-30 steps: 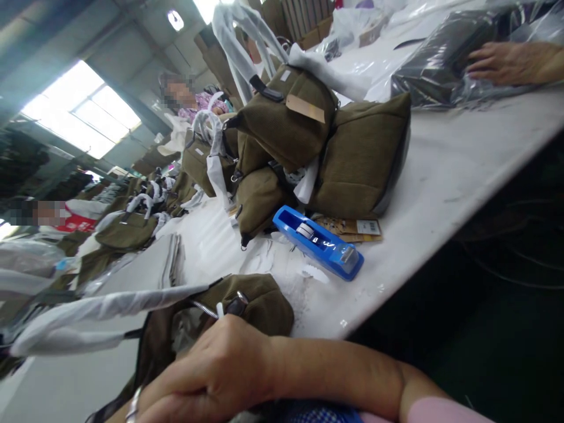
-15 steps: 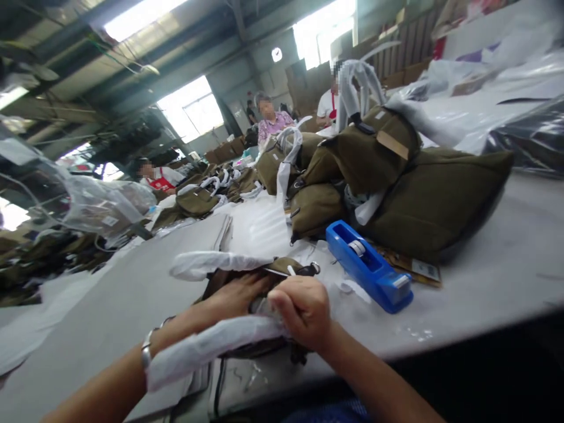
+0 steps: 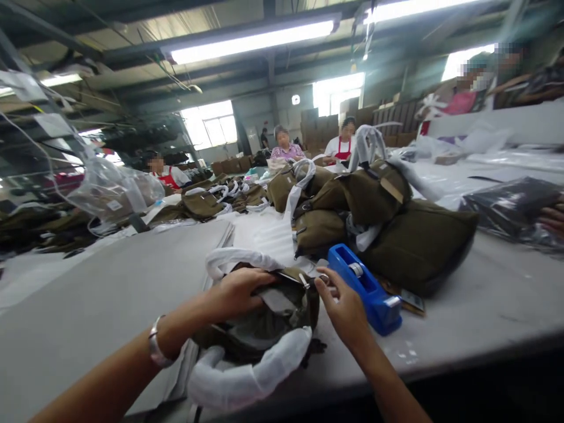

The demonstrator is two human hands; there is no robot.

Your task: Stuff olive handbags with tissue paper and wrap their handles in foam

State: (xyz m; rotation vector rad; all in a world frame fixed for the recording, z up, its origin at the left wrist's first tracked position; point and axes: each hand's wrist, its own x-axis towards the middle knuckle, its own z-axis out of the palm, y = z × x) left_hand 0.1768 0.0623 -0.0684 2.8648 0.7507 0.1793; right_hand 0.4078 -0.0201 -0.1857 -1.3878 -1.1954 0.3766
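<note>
An olive-green handbag (image 3: 264,329) lies on the table before me, its zipped mouth gaping and pale lining showing. Its two handles are wrapped in white padding; the near handle (image 3: 251,382) droops toward me and the far handle (image 3: 238,258) arches behind. My left hand (image 3: 242,291) grips the bag's far rim, thumb inside the mouth. At the right end, by the zipper and a metal ring, my right hand (image 3: 343,302) pinches the bag's edge; the fingertips are partly hidden. A blue tape dispenser (image 3: 365,291) stands just beyond my right hand.
Several olive bags (image 3: 423,241) are heaped behind the dispenser. Grey sheets (image 3: 110,305) are stacked on the left. A plastic-wrapped dark package (image 3: 511,205) lies at right, a co-worker's hand (image 3: 553,217) beside it. Other people sit farther back. A clear plastic bag (image 3: 114,194) hangs at left.
My left hand has drawn back from deep inside the bag to its rim. My right hand has moved from above the mouth to its right end. The mouth is wider, and the view has levelled.
</note>
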